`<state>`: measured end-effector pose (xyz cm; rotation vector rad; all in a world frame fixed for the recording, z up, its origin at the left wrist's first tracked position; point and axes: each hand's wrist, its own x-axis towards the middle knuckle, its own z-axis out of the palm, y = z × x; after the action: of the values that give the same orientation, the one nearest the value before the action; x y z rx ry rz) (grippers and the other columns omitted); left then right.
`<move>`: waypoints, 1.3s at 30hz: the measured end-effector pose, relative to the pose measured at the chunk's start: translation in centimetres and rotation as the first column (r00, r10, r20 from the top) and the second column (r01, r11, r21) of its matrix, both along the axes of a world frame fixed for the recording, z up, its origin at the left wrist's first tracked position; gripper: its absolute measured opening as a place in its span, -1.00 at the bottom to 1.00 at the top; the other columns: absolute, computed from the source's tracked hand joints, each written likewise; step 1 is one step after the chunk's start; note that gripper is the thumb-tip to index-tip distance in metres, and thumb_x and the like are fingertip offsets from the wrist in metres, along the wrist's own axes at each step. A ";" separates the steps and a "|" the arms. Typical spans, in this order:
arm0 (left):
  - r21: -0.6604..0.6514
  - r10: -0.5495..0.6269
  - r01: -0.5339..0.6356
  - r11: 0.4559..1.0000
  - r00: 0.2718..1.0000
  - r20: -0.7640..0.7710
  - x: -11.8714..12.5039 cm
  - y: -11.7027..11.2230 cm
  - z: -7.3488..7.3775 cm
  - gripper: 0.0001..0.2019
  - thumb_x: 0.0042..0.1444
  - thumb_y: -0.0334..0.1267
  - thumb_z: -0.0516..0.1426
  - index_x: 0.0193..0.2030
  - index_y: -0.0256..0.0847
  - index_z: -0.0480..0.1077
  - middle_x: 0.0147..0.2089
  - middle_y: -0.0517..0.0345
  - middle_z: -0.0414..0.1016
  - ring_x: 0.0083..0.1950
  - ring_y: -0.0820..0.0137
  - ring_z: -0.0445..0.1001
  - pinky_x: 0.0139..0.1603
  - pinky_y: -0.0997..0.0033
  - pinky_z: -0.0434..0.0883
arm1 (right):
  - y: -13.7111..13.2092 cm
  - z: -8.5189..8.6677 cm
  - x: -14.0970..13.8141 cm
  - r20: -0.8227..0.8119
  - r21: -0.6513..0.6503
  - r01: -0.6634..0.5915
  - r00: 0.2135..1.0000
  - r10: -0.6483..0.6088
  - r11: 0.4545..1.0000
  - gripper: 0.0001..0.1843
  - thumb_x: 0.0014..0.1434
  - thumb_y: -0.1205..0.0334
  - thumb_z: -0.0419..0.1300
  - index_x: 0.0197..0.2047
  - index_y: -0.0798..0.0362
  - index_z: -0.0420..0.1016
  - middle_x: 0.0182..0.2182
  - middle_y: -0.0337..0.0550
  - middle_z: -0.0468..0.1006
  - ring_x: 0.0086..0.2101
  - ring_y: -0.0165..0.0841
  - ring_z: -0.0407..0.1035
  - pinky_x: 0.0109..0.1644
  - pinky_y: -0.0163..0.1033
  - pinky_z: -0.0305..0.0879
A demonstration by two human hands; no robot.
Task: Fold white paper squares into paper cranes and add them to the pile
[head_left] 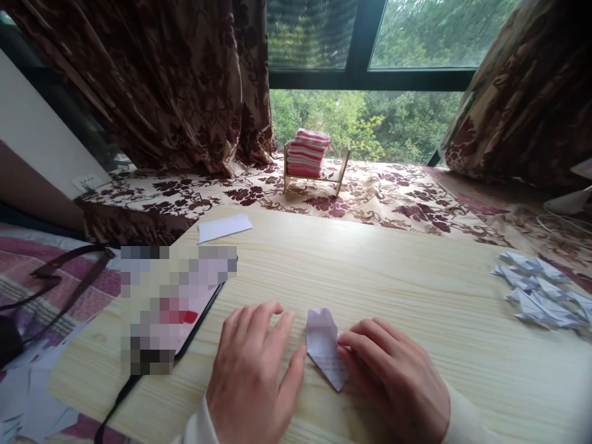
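A small folded piece of paper (322, 342) with a point towards me and faint print near that point lies on the wooden table. Its right edge is pinched by the thumb and fingers of my right hand (393, 373). On the other side, my left hand (254, 364) rests palm down with its thumb apart from the fingers. The left thumb tip comes close to the paper's left edge; whether it touches I cannot tell.
A phone (197, 314), partly blurred out, lies left with a black cable (120, 398). Behind it is a white paper strip (225, 227). Several folded papers (539, 290) are heaped at the right. Pink cloths (308, 153) are stacked on a small stand on the windowsill.
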<state>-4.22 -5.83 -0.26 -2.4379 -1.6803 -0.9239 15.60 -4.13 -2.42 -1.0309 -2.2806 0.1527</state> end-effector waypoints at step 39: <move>-0.080 -0.245 0.239 0.968 0.966 -0.078 1.7 1.5 0.4 -0.79 0.17 -0.35 -0.01 -0.25 -0.19 0.46 -0.33 0.13 0.43 -0.20 0.34 0.34 0.13 0.04 0.11 | -0.1 0.7 0.0 0.034 -0.013 0.008 0.999 -0.007 1.000 -0.82 0.24 0.35 -0.01 -0.31 0.09 0.40 -0.45 -0.15 0.41 -0.43 -0.39 0.20 -0.38 -0.28 0.13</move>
<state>-2.51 -4.28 0.18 -2.7326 -1.4331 -0.7781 15.64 -4.23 -1.74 -1.0562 -2.3093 0.1483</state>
